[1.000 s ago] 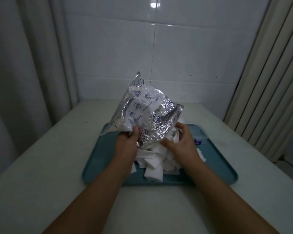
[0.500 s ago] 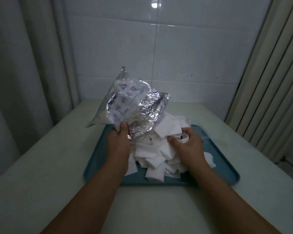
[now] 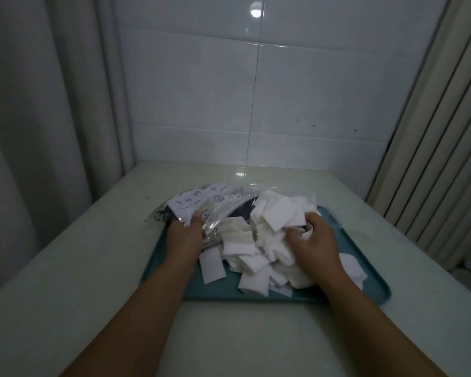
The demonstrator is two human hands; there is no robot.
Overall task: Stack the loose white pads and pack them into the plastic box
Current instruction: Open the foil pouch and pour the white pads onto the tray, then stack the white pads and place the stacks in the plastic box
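The white pads point(image 3: 259, 246) lie in a loose heap across the middle of the teal tray point(image 3: 365, 276), sprawling from six o'clock up to one o'clock. The right hand point(image 3: 314, 242) sits nearer, fingers curled into the heap's three-o'clock side around a few pads. The left hand point(image 3: 185, 234), at nine o'clock, pinches the emptied printed plastic bag point(image 3: 201, 200). No plastic box shows.
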